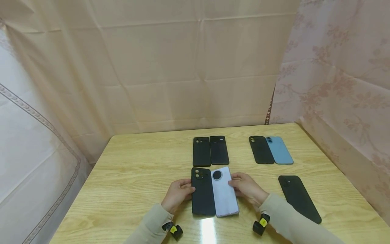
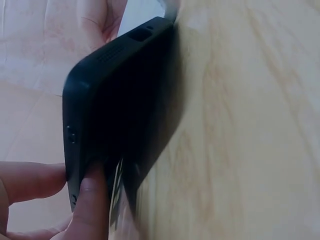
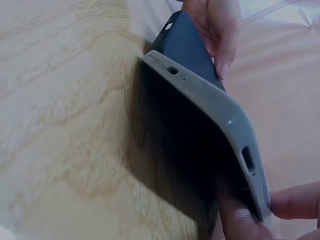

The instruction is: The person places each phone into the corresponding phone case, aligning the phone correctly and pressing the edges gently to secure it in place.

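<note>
My left hand [image 1: 179, 194] pinches the left edge of a black phone case [image 1: 203, 195], thumb on one face and fingers on the other. Port and speaker cutouts show along the case's end [image 2: 140, 35] in the left wrist view. Beside it is a pale lavender phone [image 1: 225, 196] with a large round camera, held at its right edge by my right hand [image 1: 248, 188]. In the right wrist view, the phone's light frame [image 3: 210, 102] is tilted up from the table, its underside dark. Case and phone lie side by side, their inner edges close together.
Behind my hands lie a black phone case [image 1: 201, 152] and a dark phone [image 1: 219, 150]. At back right a black case [image 1: 261, 150] adjoins a blue phone [image 1: 281, 151]. A black phone or case [image 1: 300, 198] lies near my right forearm. Curtains surround the wooden table [image 1: 131, 189].
</note>
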A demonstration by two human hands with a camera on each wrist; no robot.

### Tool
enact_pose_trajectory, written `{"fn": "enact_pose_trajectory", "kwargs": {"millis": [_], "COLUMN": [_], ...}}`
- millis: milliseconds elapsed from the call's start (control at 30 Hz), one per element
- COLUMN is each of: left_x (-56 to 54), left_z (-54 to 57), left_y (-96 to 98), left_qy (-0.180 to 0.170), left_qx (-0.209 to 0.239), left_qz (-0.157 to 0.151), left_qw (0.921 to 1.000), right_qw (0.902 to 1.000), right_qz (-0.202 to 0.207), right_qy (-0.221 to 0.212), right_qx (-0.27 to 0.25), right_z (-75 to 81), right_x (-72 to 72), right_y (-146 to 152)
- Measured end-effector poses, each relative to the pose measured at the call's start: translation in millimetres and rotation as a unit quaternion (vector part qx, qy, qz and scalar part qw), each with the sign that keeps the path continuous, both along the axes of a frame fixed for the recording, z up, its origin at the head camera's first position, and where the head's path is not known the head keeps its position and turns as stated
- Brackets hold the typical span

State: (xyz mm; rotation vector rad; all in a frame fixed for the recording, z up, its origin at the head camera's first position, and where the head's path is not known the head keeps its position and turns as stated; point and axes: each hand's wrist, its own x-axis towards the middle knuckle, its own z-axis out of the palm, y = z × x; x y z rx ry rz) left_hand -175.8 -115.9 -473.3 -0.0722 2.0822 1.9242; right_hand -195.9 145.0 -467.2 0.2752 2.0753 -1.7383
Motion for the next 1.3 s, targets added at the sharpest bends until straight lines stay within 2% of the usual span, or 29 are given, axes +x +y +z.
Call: {"fn": "enact_pose_trajectory", "kwargs": {"millis": [433, 700, 1033, 1300], "left_x": [0.7, -0.2, 2.9, 3.3], "left_z": [2.6, 4.9, 15.5, 20.3], "left_y": [-3.2, -8.9, -15.1, -20.0], "left_qy": [-0.020, -0.007, -0.001, 0.007], "left_qx": [0.010, 0.038, 0.042, 0.057], "left_qz": [0.018, 0.014, 0.046, 0.061], "left_qw": [0.9996, 0.9992, 0.9980, 0.9965], "right_qw": [0.9990, 0.9966, 0.9941, 0.9888], "right_qz": [-0.016, -0.033, -0.056, -0.089], "right_qy": [-0.007, 0.002, 0.019, -0.022], "right_qx": [-0.040, -0.075, -0.091, -0.117], "right_z": [-6.1, -3.4, 3.2, 11.1], "right_x": [-0.1, -1.5, -1.8, -2.7], "right_y": [2.7, 6.1, 5.7, -2.6]}}
